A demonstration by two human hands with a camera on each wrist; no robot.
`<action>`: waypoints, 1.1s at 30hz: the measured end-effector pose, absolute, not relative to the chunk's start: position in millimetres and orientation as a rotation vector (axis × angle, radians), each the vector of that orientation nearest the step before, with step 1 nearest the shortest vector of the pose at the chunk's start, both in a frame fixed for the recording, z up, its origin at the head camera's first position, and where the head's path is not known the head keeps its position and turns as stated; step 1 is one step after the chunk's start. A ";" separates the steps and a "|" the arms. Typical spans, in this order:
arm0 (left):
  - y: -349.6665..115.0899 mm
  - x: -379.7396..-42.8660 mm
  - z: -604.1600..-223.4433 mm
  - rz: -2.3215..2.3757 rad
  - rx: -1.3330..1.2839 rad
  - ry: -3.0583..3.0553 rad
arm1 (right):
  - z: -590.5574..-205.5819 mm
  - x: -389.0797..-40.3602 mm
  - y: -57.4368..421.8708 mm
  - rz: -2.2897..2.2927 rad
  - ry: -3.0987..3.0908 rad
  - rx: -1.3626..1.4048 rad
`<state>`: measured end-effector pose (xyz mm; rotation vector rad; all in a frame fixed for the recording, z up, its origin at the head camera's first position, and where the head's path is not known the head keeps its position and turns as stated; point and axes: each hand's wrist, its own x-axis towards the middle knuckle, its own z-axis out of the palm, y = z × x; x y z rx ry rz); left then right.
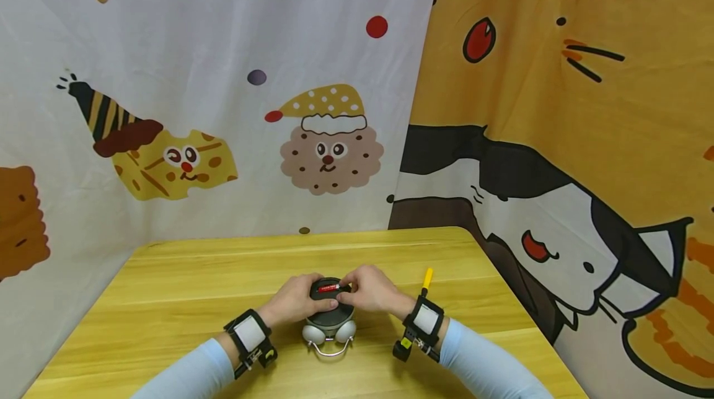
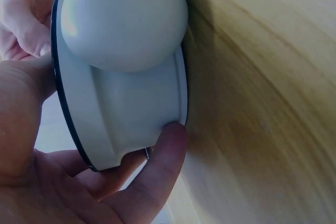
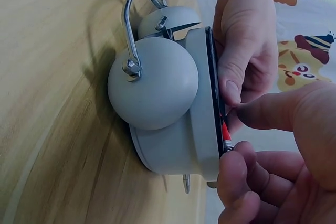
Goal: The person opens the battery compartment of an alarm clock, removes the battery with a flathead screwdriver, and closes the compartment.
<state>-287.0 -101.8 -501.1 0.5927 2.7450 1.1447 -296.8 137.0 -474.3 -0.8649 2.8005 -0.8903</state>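
A pale twin-bell alarm clock [image 1: 331, 316] lies face down on the wooden table [image 1: 184, 300], black back up, with its bells [image 1: 315, 334] and curved metal handle toward the person. My left hand [image 1: 292, 300] grips the clock's left side, thumb over the back and fingers round the body. In the recess of the back sits a red battery [image 1: 328, 288]. Thumb and fingertips of my right hand [image 1: 370, 290] pinch the battery's end; the right wrist view shows its red side [image 3: 226, 132] between them. Short metal legs [image 3: 186, 183] stick out of the clock's far side.
Right of the right hand lies a slim tool with a yellow and black handle [image 1: 427, 278], partly hidden by the wrist strap. Printed cloth [image 1: 329, 213] hangs behind the table and along its right side.
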 end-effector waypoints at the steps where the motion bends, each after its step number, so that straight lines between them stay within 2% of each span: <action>1: -101.8 -286.9 -501.2 1.147 0.596 2.744 | -474.4 -296.8 136.9 -0.894 2.806 -0.864; 33: -102.1 -287.9 -501.4 1.127 0.620 2.763 | -481.8 -316.8 115.8 -1.078 2.934 -0.787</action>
